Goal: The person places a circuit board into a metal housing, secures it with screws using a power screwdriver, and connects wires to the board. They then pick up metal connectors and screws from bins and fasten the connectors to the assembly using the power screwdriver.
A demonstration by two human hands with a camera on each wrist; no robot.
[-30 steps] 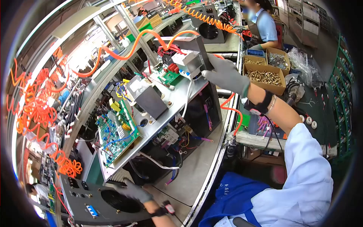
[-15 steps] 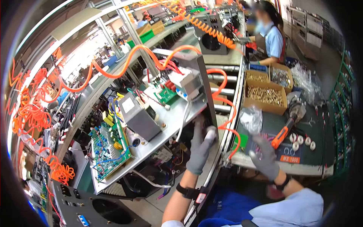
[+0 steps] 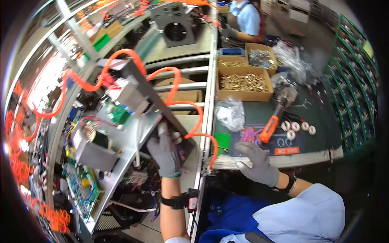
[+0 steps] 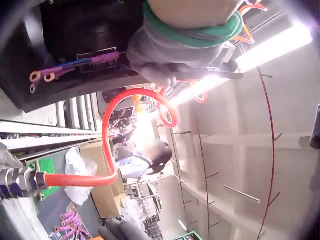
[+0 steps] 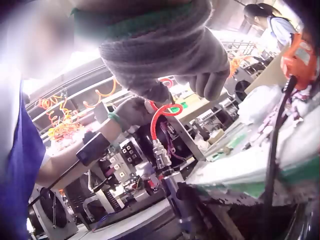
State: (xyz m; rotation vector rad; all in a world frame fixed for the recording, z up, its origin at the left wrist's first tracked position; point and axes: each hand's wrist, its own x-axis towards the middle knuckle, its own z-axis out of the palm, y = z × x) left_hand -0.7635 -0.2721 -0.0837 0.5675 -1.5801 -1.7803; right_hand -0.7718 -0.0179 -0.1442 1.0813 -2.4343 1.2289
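Note:
A grey-gloved left hand (image 3: 164,156) grips the edge of the upright black panel (image 3: 160,95), just under the metal plate (image 3: 139,129) that carries circuit boards. The left wrist view has this hand (image 4: 175,55) across the panel, fingertips at its edge. Over the bench's front edge, the right hand (image 3: 257,166) hangs with loosely bent fingers, holding nothing. Purple-sleeved terminals (image 3: 251,135) and an orange-handled tool (image 3: 270,127) lie beyond it. Seen from the right wrist, the right hand (image 5: 165,57) is in the foreground, the left (image 5: 132,112) behind.
An orange coiled hose (image 3: 194,105) loops beside the panel, down to a fitting at the bench. Cardboard boxes of brass parts (image 3: 245,83), a plastic bag (image 3: 230,113) and white rings (image 3: 291,135) are on the bench. A person (image 3: 247,18) works farther back.
The right hand has left the panel's top and come over the bench; the left hand has risen from near the fan panel to the upright panel. The head view has turned right.

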